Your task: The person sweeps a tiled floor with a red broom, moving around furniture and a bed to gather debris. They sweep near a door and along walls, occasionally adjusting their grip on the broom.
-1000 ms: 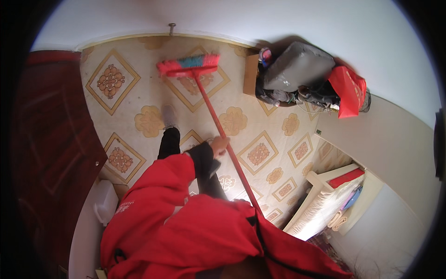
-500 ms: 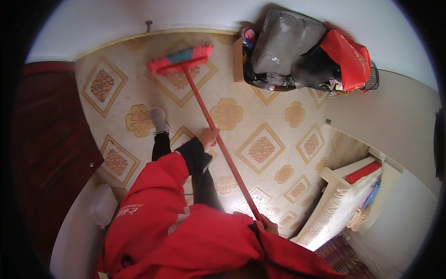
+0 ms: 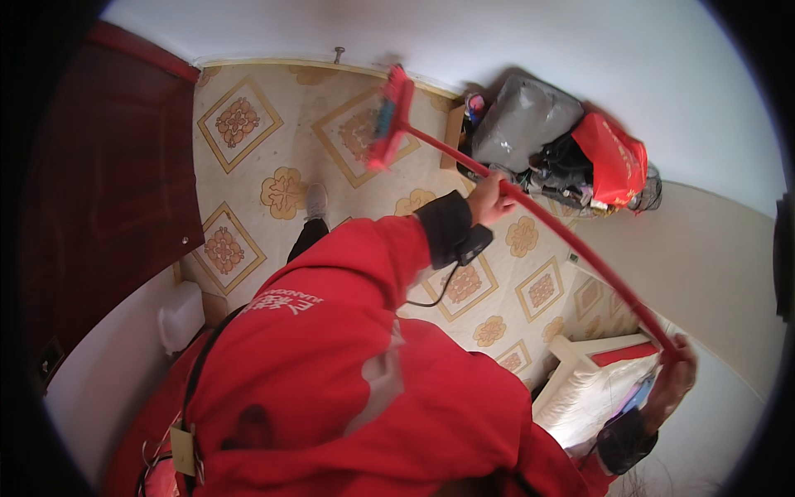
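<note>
A red-handled broom (image 3: pixel 571 238) slants across the view from upper left to lower right. Its head (image 3: pixel 392 120), with red and teal bristles, is turned on edge near the foot of the far wall; I cannot tell whether it touches the floor. My left hand (image 3: pixel 491 200) is closed around the handle partway along, palm side toward the shaft. At the handle's far right end my right hand (image 3: pixel 672 379) wraps over the tip. Both arms wear red sleeves with black cuffs, and a small black device with a cable hangs at the left wrist.
Against the far wall stands a cardboard box (image 3: pixel 455 137) beside a grey wrapped bundle (image 3: pixel 530 123) and a red bag (image 3: pixel 611 161). A dark red door (image 3: pixel 124 166) is on the left. At right is a white-framed piece of furniture (image 3: pixel 571 356). My shoe (image 3: pixel 316 201) rests on the patterned floor.
Both hands have moved up and to the right with the broom, its handle now lying flatter across the view. The head has swung from lying crosswise to standing nearly upright in view.
</note>
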The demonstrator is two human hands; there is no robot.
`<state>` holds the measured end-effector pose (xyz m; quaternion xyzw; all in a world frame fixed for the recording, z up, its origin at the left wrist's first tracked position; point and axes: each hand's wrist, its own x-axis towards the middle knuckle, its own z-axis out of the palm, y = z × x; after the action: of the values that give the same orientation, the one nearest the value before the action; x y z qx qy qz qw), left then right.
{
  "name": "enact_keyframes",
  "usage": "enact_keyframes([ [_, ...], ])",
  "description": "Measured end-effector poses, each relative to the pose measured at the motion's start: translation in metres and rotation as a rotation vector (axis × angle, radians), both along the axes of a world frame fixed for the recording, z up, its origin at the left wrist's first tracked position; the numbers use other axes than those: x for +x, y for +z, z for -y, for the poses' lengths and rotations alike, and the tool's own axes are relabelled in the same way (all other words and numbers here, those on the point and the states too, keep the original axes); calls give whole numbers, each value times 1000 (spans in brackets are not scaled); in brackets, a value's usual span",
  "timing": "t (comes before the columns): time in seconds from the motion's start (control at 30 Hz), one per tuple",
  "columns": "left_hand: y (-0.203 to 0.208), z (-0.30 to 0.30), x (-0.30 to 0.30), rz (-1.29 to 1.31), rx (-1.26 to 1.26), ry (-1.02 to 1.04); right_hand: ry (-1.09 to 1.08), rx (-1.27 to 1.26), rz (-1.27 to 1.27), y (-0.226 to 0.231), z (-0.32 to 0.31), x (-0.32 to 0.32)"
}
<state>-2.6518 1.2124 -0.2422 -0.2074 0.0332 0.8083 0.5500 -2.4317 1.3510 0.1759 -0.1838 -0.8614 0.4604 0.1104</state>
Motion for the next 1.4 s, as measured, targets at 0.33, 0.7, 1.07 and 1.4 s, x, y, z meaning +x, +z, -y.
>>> enact_keyframes([
  [0.33,-18,64,-170,376,108,305,477,-395,-243,-93,203,-367],
  [0.7,-17,301,-286,422,-85,599,865,-577,-268,-103,383,-522],
  [1.07,1,418,-324,295,-353,800,878,-708,-321,-107,430,-557],
  [1.4,-9,415,-363,308,139,926,1257,-38,-307,-83,505,-572],
])
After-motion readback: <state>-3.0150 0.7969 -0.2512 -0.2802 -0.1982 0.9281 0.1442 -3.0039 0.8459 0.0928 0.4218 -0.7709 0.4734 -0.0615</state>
